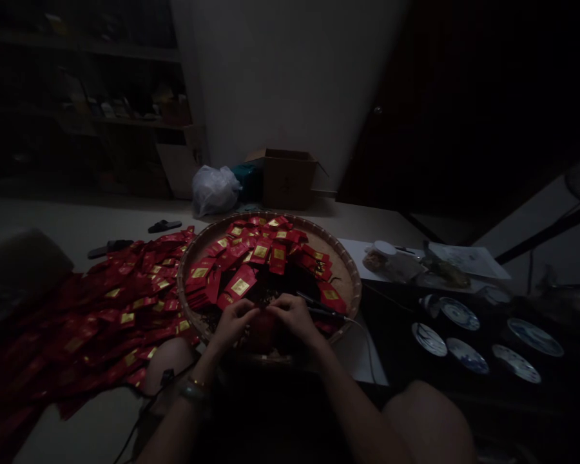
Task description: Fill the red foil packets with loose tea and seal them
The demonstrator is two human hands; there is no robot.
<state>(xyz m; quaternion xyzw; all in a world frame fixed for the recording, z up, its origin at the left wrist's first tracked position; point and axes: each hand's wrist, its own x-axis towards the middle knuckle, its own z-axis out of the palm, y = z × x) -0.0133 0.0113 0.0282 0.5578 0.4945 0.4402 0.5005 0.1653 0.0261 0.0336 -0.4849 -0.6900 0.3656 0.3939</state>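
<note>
The pale surface in front of me (77, 216) carries a round woven bamboo tray (265, 218) heaped with gold-labelled red sachets, and more red sachets (101, 309) lie spread across it to my left, near two black slippers (164, 226). Beyond the tray, an open cardboard box (287, 180) stands beside a white plastic bag (215, 191) and a teal bag (246, 182). To my right, a dark tabletop (391, 367) holds five blue-and-white saucers (459, 314). Past them, a lidded jar (384, 250) rests on white paper (468, 261). Dim shelves (140, 122) at upper left hold small items too dark to identify.
</note>
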